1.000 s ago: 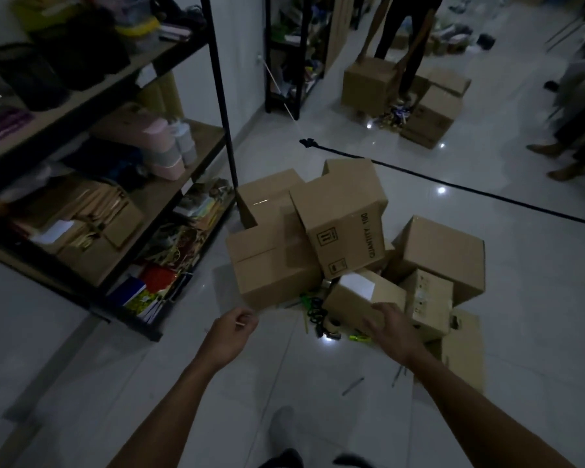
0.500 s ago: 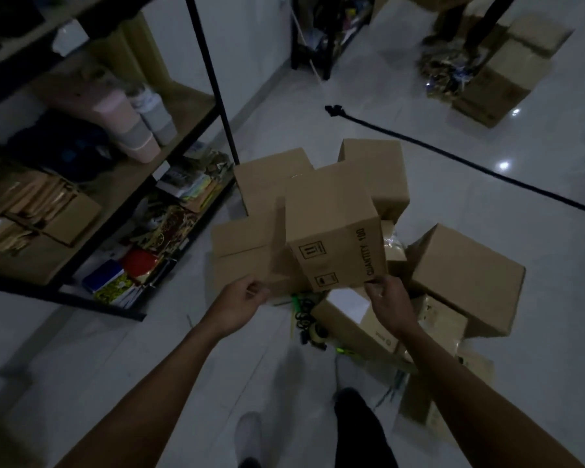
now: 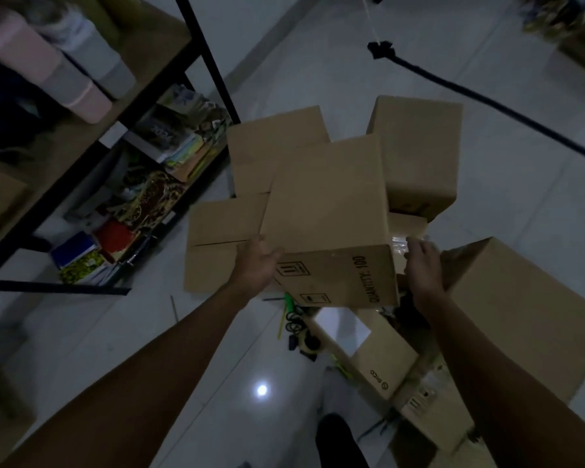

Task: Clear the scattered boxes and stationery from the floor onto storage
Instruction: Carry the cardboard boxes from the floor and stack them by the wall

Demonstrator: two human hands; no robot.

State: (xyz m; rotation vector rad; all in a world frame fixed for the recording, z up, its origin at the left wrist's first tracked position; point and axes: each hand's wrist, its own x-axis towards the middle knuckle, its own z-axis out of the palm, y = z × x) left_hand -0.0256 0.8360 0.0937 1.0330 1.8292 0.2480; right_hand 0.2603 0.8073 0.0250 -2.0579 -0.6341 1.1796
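A pile of brown cardboard boxes lies on the white tiled floor. On top sits the box printed "QUANTITY: 100" (image 3: pixel 328 214), tilted toward me. My left hand (image 3: pixel 255 261) presses against that box's lower left side with straight fingers. My right hand (image 3: pixel 423 265) is just off its right edge with loosely spread fingers; I cannot tell whether it touches. Under the box lie scattered stationery (image 3: pixel 296 327): green pens, black clips and a tape roll. A smaller box with a white label (image 3: pixel 362 352) lies in front of it.
A black-framed shelf rack (image 3: pixel 210 59) stands on the left, holding pink and white containers, books and paper goods. More boxes surround the top one: a low one (image 3: pixel 217 244) at left, one (image 3: pixel 419 153) behind, a large one (image 3: pixel 527 315) at right. A black cable (image 3: pixel 453 86) crosses the floor.
I have leaned closer over the pile. My left hand moved from the low left box to the top box's left side, and my right hand rose from its lower front corner to its right edge.
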